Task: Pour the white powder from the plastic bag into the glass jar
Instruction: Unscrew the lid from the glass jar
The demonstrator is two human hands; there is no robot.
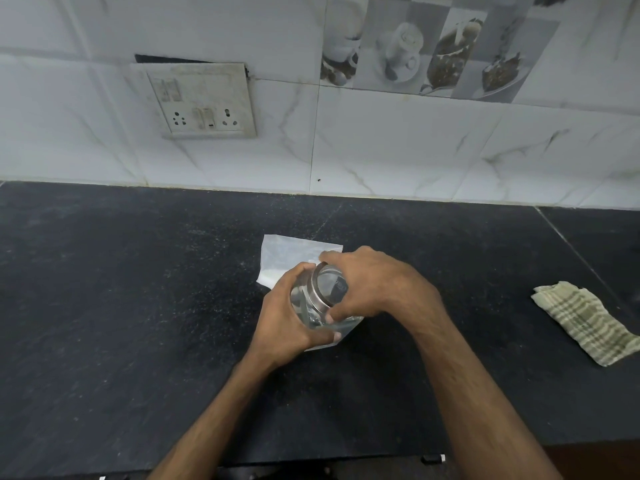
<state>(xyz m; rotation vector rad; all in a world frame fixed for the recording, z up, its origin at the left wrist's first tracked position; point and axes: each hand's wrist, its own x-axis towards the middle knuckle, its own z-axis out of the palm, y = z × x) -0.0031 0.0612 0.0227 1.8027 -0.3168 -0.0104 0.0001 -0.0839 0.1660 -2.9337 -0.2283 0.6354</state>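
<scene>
Left hand (287, 317) wraps glass jar (308, 306) over plastic bag (287, 254) on bench (138, 306); right hand (374, 285) fingers clamp lid (329, 289). Brace jar firm, twist lid squarely.

The worktop (138, 306) is black speckled stone with pale dusty streaks. A plastic bag (287, 254) lies flat near its middle, toward the back edge. A folded striped cloth (585, 320) lies well apart near the right edge.

Home kitchen: tiled wall (381, 140), dark countertop (138, 306)
</scene>
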